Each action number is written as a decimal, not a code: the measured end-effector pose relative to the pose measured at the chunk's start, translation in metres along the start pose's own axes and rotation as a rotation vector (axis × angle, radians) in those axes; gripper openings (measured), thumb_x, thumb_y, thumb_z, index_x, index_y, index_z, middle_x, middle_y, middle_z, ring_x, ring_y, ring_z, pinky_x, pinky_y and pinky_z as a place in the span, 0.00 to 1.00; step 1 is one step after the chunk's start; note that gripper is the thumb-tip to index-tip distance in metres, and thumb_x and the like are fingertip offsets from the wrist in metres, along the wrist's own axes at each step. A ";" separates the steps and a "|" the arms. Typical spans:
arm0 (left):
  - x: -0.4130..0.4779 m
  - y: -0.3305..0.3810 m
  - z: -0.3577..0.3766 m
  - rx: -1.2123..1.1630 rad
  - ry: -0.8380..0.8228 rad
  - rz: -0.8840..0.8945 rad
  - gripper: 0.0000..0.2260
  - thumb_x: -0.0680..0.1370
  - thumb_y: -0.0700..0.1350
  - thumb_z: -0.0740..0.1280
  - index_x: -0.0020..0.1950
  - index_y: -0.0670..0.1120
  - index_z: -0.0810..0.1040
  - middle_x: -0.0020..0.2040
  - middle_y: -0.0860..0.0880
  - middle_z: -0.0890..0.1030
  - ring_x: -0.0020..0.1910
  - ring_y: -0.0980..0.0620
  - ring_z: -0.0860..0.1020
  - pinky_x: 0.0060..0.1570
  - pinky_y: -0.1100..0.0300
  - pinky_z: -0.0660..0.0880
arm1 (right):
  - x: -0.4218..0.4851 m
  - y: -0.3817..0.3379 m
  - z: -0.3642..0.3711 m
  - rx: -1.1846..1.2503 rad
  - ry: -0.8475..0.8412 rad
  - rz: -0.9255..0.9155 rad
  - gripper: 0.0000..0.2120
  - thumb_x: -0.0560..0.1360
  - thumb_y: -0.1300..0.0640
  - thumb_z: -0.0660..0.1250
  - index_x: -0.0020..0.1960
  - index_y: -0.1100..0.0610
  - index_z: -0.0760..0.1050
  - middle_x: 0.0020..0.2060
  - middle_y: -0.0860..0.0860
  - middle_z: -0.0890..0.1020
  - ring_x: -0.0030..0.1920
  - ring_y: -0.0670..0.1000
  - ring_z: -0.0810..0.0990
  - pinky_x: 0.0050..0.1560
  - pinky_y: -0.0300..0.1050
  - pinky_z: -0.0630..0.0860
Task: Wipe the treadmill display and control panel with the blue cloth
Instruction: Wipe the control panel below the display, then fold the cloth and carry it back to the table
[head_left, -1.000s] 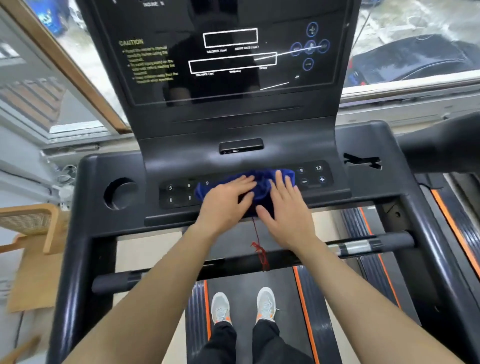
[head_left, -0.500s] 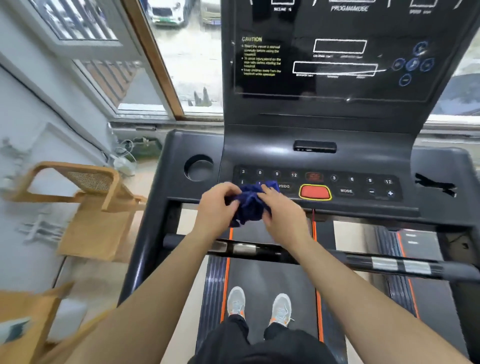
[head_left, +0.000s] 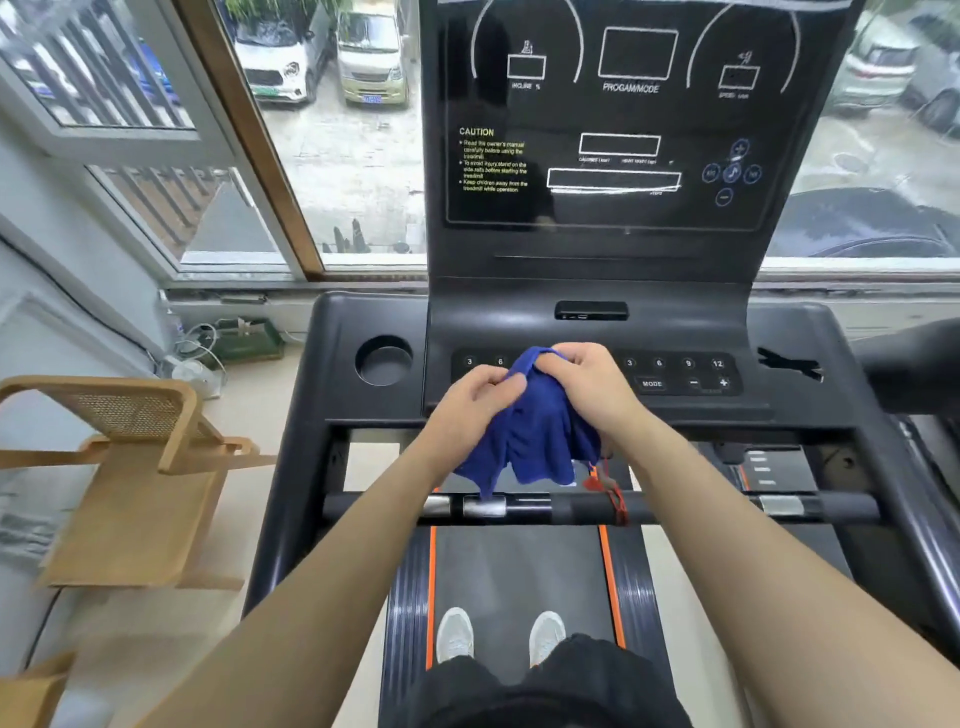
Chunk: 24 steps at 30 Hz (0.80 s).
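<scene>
Daylight comes through a wide window (head_left: 343, 171) at ten to twelve o'clock, with parked cars on wet pavement outside. Below it stands a black treadmill whose dark display (head_left: 623, 130) rises at twelve o'clock, unlit, printed with white outlines, a CAUTION note and round blue icons. Beneath the display lies the control panel (head_left: 680, 374), a strip of numbered keys with a MODE key and minus and plus keys at its right end; its middle is hidden behind the hands. A round cup holder (head_left: 383, 361) sits at nine o'clock from the panel.

A person stands on the belt (head_left: 519, 577), pale shoes showing at six o'clock, both bare forearms reaching forward. The blue cloth (head_left: 535, 441) is bunched at the centre, raised in front of the panel's near edge, its loose folds hanging down toward the crossbar (head_left: 675, 506). The left hand (head_left: 475, 402) pinches the cloth's upper left edge, fingers curled tight around the fabric. The right hand (head_left: 584, 382) closes over the top of the bundle, fingers folded in on it. Whether the cloth touches the panel cannot be told.

A red cord (head_left: 610, 491) dangles at five o'clock from the cloth, draped over the crossbar. A wooden chair (head_left: 135, 457) stands on the floor at nine o'clock, beside the treadmill.
</scene>
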<state>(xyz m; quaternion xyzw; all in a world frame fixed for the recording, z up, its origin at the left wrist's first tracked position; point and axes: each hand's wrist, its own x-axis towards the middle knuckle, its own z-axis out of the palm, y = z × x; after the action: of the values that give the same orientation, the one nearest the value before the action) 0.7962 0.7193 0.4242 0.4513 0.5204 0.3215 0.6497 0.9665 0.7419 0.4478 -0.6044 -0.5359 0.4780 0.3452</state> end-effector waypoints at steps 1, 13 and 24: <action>-0.001 0.001 0.003 0.094 0.031 0.088 0.15 0.74 0.52 0.72 0.52 0.43 0.76 0.44 0.47 0.83 0.42 0.50 0.82 0.44 0.56 0.79 | -0.001 -0.004 -0.003 -0.011 -0.021 -0.003 0.12 0.77 0.60 0.67 0.35 0.56 0.74 0.28 0.46 0.75 0.30 0.46 0.71 0.34 0.43 0.68; -0.024 0.018 0.068 0.610 0.497 0.496 0.09 0.83 0.48 0.59 0.45 0.52 0.76 0.43 0.56 0.77 0.43 0.59 0.75 0.43 0.61 0.69 | -0.020 -0.021 -0.071 -0.258 -0.161 -0.252 0.09 0.77 0.53 0.69 0.39 0.54 0.79 0.34 0.51 0.80 0.35 0.48 0.77 0.42 0.51 0.77; -0.085 -0.031 0.126 0.532 0.866 0.386 0.05 0.81 0.44 0.64 0.53 0.55 0.73 0.43 0.58 0.79 0.41 0.53 0.78 0.40 0.56 0.71 | -0.067 -0.042 -0.096 0.157 -0.363 -0.388 0.13 0.76 0.59 0.70 0.33 0.52 0.78 0.29 0.44 0.78 0.32 0.43 0.75 0.36 0.37 0.70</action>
<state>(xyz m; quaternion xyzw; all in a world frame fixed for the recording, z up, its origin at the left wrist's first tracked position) 0.8951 0.6003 0.4352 0.5140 0.7116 0.4485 0.1685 1.0460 0.6931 0.5298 -0.3661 -0.6560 0.5435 0.3746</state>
